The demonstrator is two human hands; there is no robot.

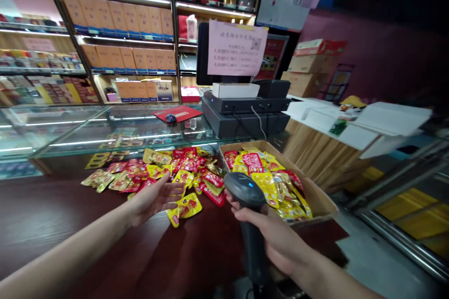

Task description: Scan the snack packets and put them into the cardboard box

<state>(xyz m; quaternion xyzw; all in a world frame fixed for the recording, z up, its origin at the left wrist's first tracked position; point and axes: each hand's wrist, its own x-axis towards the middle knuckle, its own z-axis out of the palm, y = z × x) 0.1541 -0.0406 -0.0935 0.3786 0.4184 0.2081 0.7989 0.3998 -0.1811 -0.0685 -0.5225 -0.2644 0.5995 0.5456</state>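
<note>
My right hand (271,231) is wrapped round the handle of a black barcode scanner (247,191), which shows a small blue light on its head. With fingers stretched out, my left hand (154,198) is over the near edge of a heap of snack packets (185,163) in red, yellow and gold. Just beside its fingertips lies a yellow snack packet (185,206) on the dark wooden counter (140,257). An open cardboard box (324,208), full of similar packets, stands behind and to the right of the scanner.
Behind the heap is a glass display counter (84,131) with a computer mouse (170,118) on a red mat (187,113). A cash drawer (242,119) and monitor (203,56) stand at the back. Shelves of boxed goods (129,21) line the wall; white boxes (389,119) are at right.
</note>
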